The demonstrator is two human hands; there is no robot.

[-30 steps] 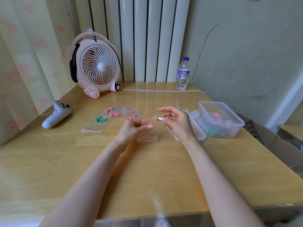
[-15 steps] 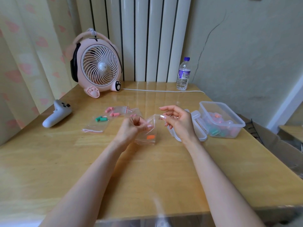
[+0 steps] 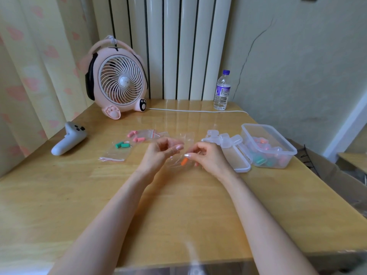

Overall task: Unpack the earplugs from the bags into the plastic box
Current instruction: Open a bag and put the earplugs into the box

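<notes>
**Hands pinch a clear bag with an orange earplug inside**

Left hand and right hand meet above the middle of the tabletop. Both have their fingers curled, pinching a clear bag between them. The bag is so transparent that its edges barely show, and where it opens is hard to tell. One orange earplug glows through it beside the right thumb. Whether a second plug sits behind the fingers, I can't make out.

At three o'clock from the hands stands the plastic box, open. The pink, orange and green shapes inside are blurred by its cloudy walls. Its lid lies just beside it, toward the hands, with small clear cases at its far end.

At ten o'clock lie a bag of green earplugs and pink earplugs around a red-zipped bag. At nine o'clock rests a white controller.

A pink fan stands at eleven o'clock and a water bottle at one. Both forearms are cut off by the bottom edge.
</notes>
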